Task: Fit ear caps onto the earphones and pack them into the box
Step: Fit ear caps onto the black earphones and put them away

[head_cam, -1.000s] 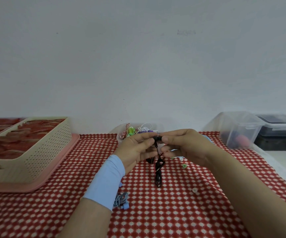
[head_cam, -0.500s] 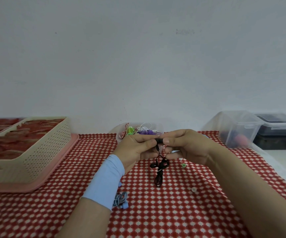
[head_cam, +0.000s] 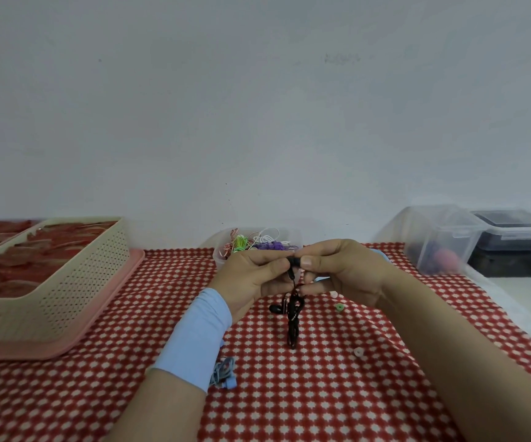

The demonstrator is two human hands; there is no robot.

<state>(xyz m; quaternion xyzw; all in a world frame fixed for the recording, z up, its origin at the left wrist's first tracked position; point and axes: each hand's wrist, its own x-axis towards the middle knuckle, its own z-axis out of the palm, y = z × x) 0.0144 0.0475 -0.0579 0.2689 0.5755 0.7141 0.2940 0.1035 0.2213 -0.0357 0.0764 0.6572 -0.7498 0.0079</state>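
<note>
Above the red checked tablecloth, my left hand (head_cam: 251,277) and my right hand (head_cam: 343,272) meet fingertip to fingertip and pinch one bud of a black earphone (head_cam: 293,314). Its bundled cord hangs down between my hands, and the second bud sticks out to the left. Loose ear caps lie on the cloth: a green one (head_cam: 339,307), a white one (head_cam: 333,294) and a pale one (head_cam: 358,352). A blue earphone (head_cam: 224,373) lies beside my left wrist.
A clear tub of coloured earphones (head_cam: 257,242) stands just behind my hands. A beige perforated basket (head_cam: 66,282) on a pink tray is at the left. Clear lidded boxes (head_cam: 439,237) stand at the right, near the table's right edge.
Both hands have stayed together on the bud, shifting only slightly. The hanging black cord has swung a little, and its second bud now shows at the left.
</note>
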